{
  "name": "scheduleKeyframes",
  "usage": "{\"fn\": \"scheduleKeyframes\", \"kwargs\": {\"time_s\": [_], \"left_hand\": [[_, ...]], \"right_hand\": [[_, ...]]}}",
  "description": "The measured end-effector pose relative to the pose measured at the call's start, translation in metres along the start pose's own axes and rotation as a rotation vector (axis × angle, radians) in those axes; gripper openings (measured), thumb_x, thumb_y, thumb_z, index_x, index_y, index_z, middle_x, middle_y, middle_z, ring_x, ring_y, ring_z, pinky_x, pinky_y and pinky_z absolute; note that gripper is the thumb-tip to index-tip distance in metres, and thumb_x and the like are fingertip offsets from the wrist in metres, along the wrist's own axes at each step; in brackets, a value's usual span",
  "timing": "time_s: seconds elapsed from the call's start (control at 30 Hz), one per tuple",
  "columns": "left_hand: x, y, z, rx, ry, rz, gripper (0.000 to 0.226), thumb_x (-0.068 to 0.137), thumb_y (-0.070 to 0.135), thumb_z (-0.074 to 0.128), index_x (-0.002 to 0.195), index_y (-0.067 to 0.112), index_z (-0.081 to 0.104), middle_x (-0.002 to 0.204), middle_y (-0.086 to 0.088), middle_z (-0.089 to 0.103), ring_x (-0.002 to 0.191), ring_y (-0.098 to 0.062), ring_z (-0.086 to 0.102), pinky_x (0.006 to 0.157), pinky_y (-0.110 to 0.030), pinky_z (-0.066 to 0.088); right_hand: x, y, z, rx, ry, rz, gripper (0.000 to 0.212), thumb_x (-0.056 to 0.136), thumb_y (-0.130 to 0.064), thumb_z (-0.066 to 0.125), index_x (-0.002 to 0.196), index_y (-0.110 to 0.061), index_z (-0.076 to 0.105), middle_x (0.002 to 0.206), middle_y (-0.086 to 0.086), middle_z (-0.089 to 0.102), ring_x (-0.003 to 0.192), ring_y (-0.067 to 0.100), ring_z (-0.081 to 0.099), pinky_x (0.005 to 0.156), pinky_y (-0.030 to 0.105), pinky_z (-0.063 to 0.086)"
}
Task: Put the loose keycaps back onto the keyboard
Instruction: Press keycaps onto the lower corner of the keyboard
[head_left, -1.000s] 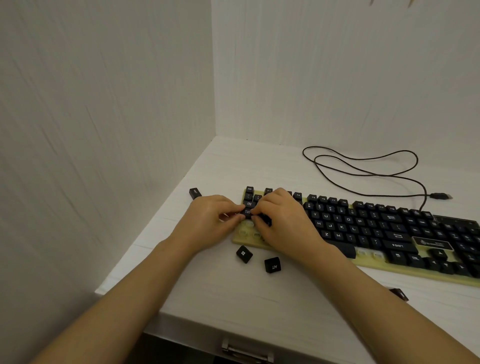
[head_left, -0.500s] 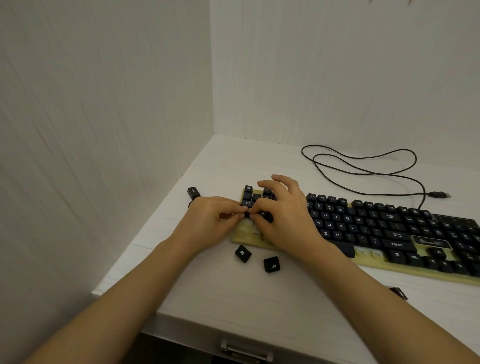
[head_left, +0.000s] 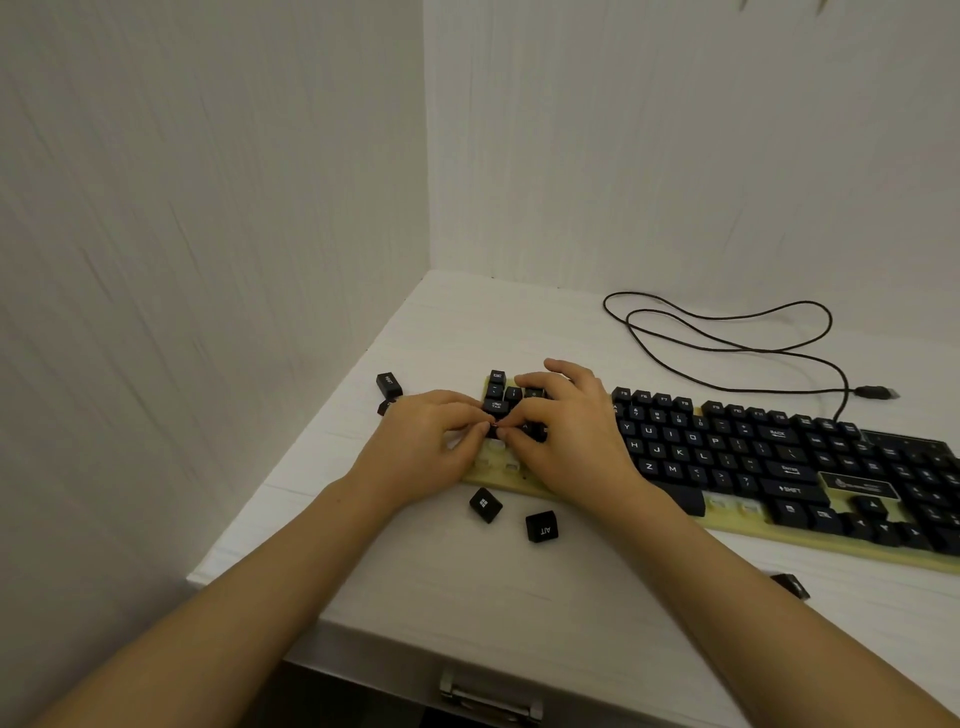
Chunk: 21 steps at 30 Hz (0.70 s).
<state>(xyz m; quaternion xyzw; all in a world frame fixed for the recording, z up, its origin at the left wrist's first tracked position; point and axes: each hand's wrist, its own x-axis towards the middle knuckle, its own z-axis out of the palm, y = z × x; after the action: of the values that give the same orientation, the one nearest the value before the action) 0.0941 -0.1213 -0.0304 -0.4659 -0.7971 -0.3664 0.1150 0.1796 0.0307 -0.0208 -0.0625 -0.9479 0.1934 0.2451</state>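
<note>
Keyboard (head_left: 779, 535) mostly refitted; left hand (head_left: 415, 447) and right hand (head_left: 566, 441) pinch a keycap (head_left: 493, 427) mid-frame (more loose keycaps (head_left: 542, 526) wait below).

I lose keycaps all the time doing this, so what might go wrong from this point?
A loose keycap lies right beside the right forearm; a sweep might knock it off the desk. The left hand and right hand largely hide the pinched keycap, so it may seat crooked unnoticed. The Shift keycap lies near the desk's left edge and could slip off.
</note>
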Motion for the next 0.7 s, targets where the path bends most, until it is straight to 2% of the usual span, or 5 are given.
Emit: {"fn": "scheduleKeyframes", "kwargs": {"time_s": [0.2,0.37,0.47,0.6,0.7], "left_hand": [[0.003,-0.009,-0.002,0.136,0.16,-0.199,0.033,0.083,0.024,0.051,0.111,0.015,0.066,0.114,-0.001,0.067,0.108,-0.017,0.059,0.094,-0.021,0.039],[0.008,-0.018,-0.003,0.324,0.005,-0.42,0.044,0.088,0.017,0.046,0.131,0.011,0.048,0.143,-0.013,0.042,0.136,-0.034,0.029,0.113,-0.041,0.02],[0.012,-0.022,-0.002,0.375,-0.077,-0.489,0.043,0.087,0.021,0.039,0.126,0.004,0.049,0.13,-0.015,0.05,0.122,-0.035,0.042,0.103,-0.041,0.034],[0.01,-0.022,-0.001,0.356,-0.035,-0.455,0.015,0.081,0.008,0.042,0.067,0.004,0.041,0.074,-0.006,0.045,0.075,-0.028,0.046,0.061,-0.032,0.031],[0.009,-0.023,-0.001,0.361,-0.02,-0.42,0.013,0.078,0.005,0.045,0.07,-0.001,0.053,0.076,-0.011,0.056,0.074,-0.03,0.051,0.061,-0.036,0.04]], "right_hand": [[0.001,-0.001,0.0,-0.009,-0.011,-0.014,0.024,0.077,-0.037,0.061,0.097,-0.024,0.066,0.116,-0.002,0.06,0.116,0.025,0.047,0.101,0.053,0.033],[0.002,-0.001,0.001,-0.057,-0.056,-0.011,0.033,0.078,-0.043,0.054,0.104,-0.026,0.067,0.117,-0.002,0.061,0.116,0.025,0.049,0.103,0.053,0.031],[0.0,-0.001,-0.001,-0.053,-0.066,-0.012,0.033,0.08,-0.041,0.055,0.106,-0.025,0.066,0.119,-0.001,0.06,0.119,0.025,0.047,0.105,0.053,0.029],[0.001,-0.002,-0.002,-0.053,-0.07,-0.012,0.028,0.084,-0.037,0.06,0.108,-0.025,0.066,0.121,-0.001,0.059,0.12,0.024,0.045,0.106,0.052,0.027],[0.0,-0.002,-0.002,-0.052,-0.068,-0.007,0.027,0.084,-0.036,0.061,0.109,-0.025,0.065,0.121,-0.001,0.059,0.121,0.024,0.044,0.107,0.052,0.026]]}}
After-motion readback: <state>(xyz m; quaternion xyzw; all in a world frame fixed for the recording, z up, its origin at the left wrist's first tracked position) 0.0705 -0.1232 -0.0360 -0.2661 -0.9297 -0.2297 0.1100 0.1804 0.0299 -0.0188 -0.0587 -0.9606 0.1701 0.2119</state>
